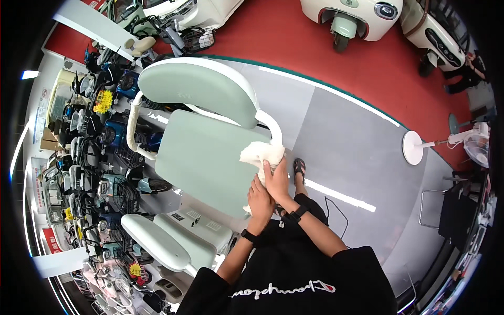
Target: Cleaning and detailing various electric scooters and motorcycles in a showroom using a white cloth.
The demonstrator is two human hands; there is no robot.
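**White cloth (pixel 262 153) bunched in hand above right edge of green seat (pixel 205 157)**

Head view, only one. The right hand (pixel 277 178) is gripping the cloth, fingers closing narrow around the gathered part, thumb lying on top. The left hand (pixel 260 202) is sitting just below, its fingers overlapping the base of the right hand; can't tell whether it is pinching cloth too. The cloth is showing over the seat's right edge, near the corner where the white armrest (pixel 270 126) is meeting it; touching the seat or hanging above, can't tell. The loose top of the cloth is spreading past the fingers toward the backrest (pixel 199 89).

Handling, my judgement: the right hand is doing best by holding the bunch firm and near its middle; the left is helping most by gathering loose folds, not crowding the right. Loose ends are likely catching on the armrest, so keeping them tucked is paying off.

Containers: a dark wire basket (pixel 197 39) on a bike beyond the backrest's top edge is holding something pale, too small to tell. Another wire basket (pixel 125 202) is standing left of the seat's near-left corner, contents unclear. A cardboard box (pixel 50 139) is sitting by the left wall, inside not showing.
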